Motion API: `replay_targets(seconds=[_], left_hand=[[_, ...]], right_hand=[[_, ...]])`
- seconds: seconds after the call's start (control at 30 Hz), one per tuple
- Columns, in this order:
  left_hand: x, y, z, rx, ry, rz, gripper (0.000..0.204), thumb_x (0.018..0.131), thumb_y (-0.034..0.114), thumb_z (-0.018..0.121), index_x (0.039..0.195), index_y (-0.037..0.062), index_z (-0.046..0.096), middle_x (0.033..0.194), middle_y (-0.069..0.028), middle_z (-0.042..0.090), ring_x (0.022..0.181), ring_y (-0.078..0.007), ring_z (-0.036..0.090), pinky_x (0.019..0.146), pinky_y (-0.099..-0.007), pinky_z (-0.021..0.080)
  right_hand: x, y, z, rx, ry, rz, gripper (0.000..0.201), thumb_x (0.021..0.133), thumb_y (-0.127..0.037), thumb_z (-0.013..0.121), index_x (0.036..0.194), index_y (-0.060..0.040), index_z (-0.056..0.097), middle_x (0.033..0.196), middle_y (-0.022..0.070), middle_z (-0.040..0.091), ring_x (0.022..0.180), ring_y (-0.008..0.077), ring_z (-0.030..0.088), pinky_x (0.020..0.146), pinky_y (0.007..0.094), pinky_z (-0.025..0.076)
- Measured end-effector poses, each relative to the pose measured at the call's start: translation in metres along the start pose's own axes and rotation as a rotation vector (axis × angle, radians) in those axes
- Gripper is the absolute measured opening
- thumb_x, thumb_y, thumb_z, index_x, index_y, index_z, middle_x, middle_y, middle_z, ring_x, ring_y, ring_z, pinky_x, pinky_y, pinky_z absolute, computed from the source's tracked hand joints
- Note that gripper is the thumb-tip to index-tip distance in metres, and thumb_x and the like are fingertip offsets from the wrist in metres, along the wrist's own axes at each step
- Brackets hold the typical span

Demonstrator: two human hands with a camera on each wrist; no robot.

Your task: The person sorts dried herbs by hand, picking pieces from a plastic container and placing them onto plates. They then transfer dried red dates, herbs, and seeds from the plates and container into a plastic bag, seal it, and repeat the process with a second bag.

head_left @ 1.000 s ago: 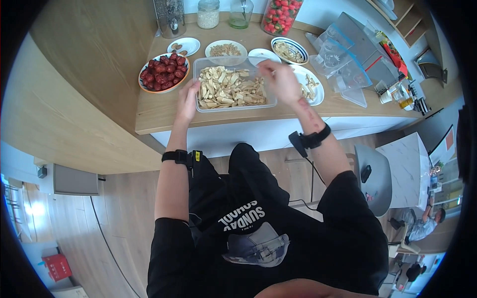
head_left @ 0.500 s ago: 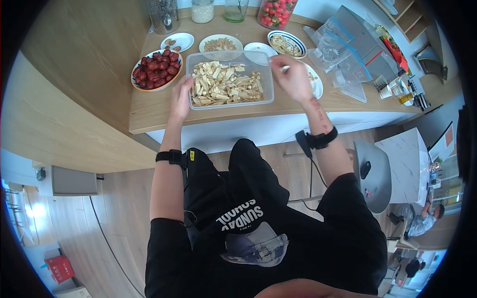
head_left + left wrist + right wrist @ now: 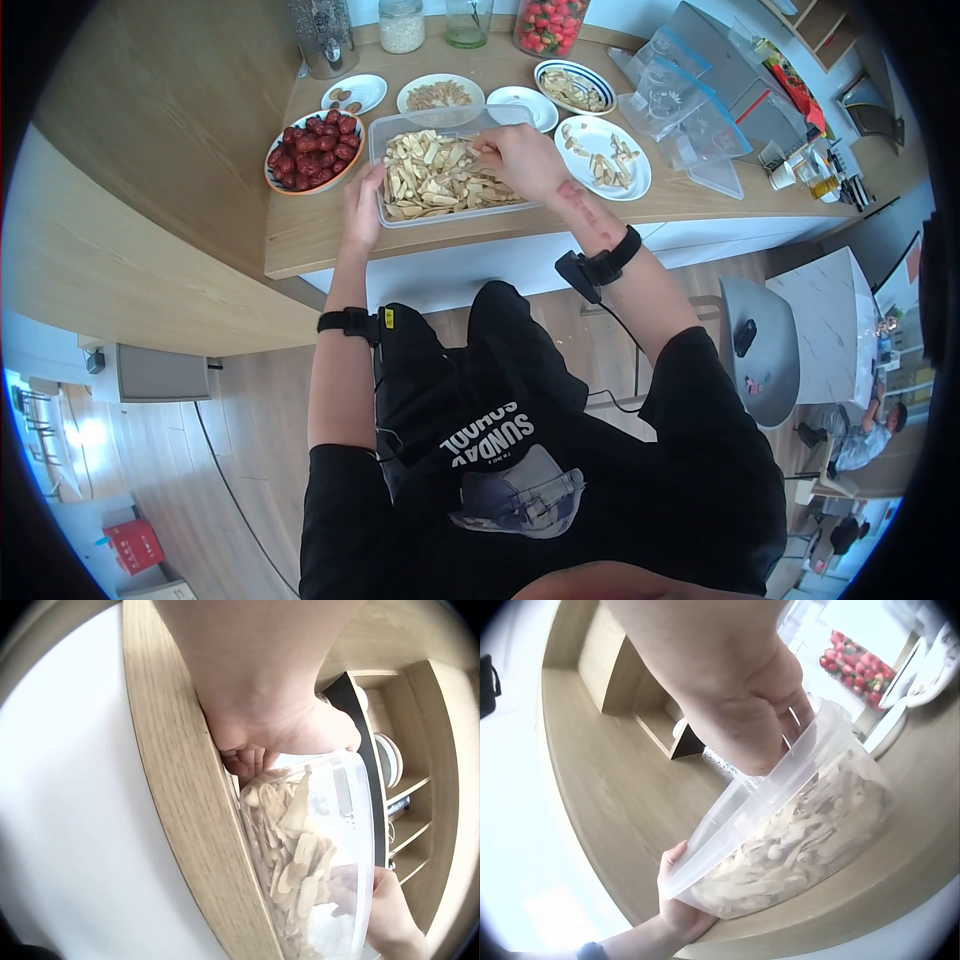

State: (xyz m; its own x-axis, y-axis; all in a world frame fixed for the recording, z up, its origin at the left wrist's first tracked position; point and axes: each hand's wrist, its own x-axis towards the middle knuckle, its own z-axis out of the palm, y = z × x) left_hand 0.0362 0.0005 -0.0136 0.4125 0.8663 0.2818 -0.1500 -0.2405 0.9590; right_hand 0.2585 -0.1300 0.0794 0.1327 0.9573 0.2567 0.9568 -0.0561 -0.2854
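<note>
A clear plastic box (image 3: 400,213) of pale dried root slices (image 3: 430,175) stands at the counter's front edge. My left hand (image 3: 363,205) grips its left end, thumb up at the rim and fingers curled low against the wall in the left wrist view. My right hand (image 3: 528,163) reaches over the right side of the box, its bent fingertips down among the slices. Through the box's wall, those fingers (image 3: 343,889) show blurred in the left wrist view. I cannot tell whether they pinch a slice. A white plate (image 3: 640,187) with scattered slices lies right of this hand.
Red dates fill a bowl (image 3: 275,180) left of the box. Behind are small plates, a blue-rimmed bowl (image 3: 545,80) of slices, and several jars, one holding red fruit (image 3: 548,25). Clear zip bags (image 3: 690,110) lie at the right. The counter's edge (image 3: 300,262) faces me.
The right hand first drew back to the right, off the box, then moved left into the slices. The left hand has kept its grip on the box's end.
</note>
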Motion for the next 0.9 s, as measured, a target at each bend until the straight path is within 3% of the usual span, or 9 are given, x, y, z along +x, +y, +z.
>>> replay_targets(seconds=[0.17,0.23,0.27,0.33,0.43,0.67,0.77,0.9], left_hand=[[-0.001,0.003,0.001,0.001,-0.001,-0.002,0.053,0.097,0.034,0.049,0.126,-0.0085,0.061,0.114,-0.0154,0.068,0.107,-0.0209,0.06,0.096,-0.0315,0.043],[-0.001,0.002,-0.001,0.015,0.002,0.002,0.053,0.097,0.034,0.049,0.126,-0.0088,0.061,0.114,-0.0155,0.068,0.107,-0.021,0.06,0.096,-0.0316,0.043],[-0.001,0.003,-0.001,0.01,-0.007,-0.003,0.053,0.097,0.034,0.049,0.126,-0.0088,0.061,0.114,-0.0152,0.068,0.106,-0.0208,0.06,0.096,-0.0315,0.043],[-0.001,0.004,0.0,0.003,-0.014,-0.006,0.053,0.097,0.034,0.049,0.125,-0.0088,0.061,0.114,-0.015,0.068,0.106,-0.0206,0.06,0.095,-0.0315,0.043],[-0.003,0.01,0.003,0.013,-0.003,-0.02,0.052,0.097,0.033,0.049,0.125,-0.0085,0.061,0.113,-0.0144,0.068,0.104,-0.0201,0.06,0.094,-0.0312,0.044],[-0.003,0.008,0.001,0.02,-0.02,0.006,0.053,0.097,0.034,0.047,0.128,-0.0083,0.06,0.115,-0.0148,0.067,0.106,-0.0209,0.06,0.096,-0.0317,0.043],[-0.002,0.006,0.001,0.016,-0.018,0.001,0.054,0.097,0.034,0.048,0.129,-0.0085,0.059,0.118,-0.0153,0.067,0.109,-0.0213,0.059,0.098,-0.032,0.042],[0.0,0.0,-0.001,0.018,-0.024,-0.023,0.054,0.097,0.034,0.048,0.129,-0.0088,0.059,0.12,-0.0156,0.066,0.112,-0.0211,0.058,0.1,-0.0317,0.041]], right_hand=[[0.002,-0.011,0.002,0.168,-0.008,0.004,0.016,0.084,-0.013,0.068,0.099,-0.0081,0.073,0.091,0.0151,0.073,0.088,0.0325,0.07,0.079,0.0428,0.056],[0.009,-0.001,0.019,0.49,-0.062,0.058,0.017,0.088,-0.011,0.066,0.102,-0.0017,0.069,0.093,0.0144,0.073,0.088,0.0262,0.072,0.078,0.0373,0.058],[0.01,-0.001,0.02,0.491,-0.062,0.054,0.017,0.088,-0.011,0.066,0.102,-0.0017,0.069,0.093,0.0144,0.073,0.088,0.0262,0.072,0.078,0.0373,0.058],[0.01,0.0,0.022,0.937,-0.213,0.134,0.021,0.094,-0.009,0.062,0.111,0.0031,0.063,0.1,0.0143,0.072,0.091,0.0202,0.071,0.079,0.0306,0.059],[0.01,0.006,0.025,1.069,-0.265,0.143,0.026,0.099,-0.008,0.057,0.124,0.0023,0.055,0.11,0.0116,0.068,0.098,0.0166,0.068,0.078,0.0271,0.058],[0.0,-0.003,0.007,1.163,-0.284,0.204,0.029,0.101,-0.008,0.054,0.127,0.0038,0.055,0.11,0.0113,0.068,0.1,0.0176,0.068,0.082,0.0278,0.057],[-0.003,-0.003,0.002,1.109,-0.228,0.2,0.028,0.101,-0.008,0.054,0.126,0.0041,0.055,0.11,0.0116,0.068,0.102,0.0183,0.068,0.086,0.0301,0.058],[-0.006,0.005,-0.009,1.213,-0.028,0.196,0.024,0.102,-0.009,0.051,0.122,0.0046,0.054,0.112,0.0141,0.066,0.105,0.0228,0.068,0.09,0.0324,0.057]])
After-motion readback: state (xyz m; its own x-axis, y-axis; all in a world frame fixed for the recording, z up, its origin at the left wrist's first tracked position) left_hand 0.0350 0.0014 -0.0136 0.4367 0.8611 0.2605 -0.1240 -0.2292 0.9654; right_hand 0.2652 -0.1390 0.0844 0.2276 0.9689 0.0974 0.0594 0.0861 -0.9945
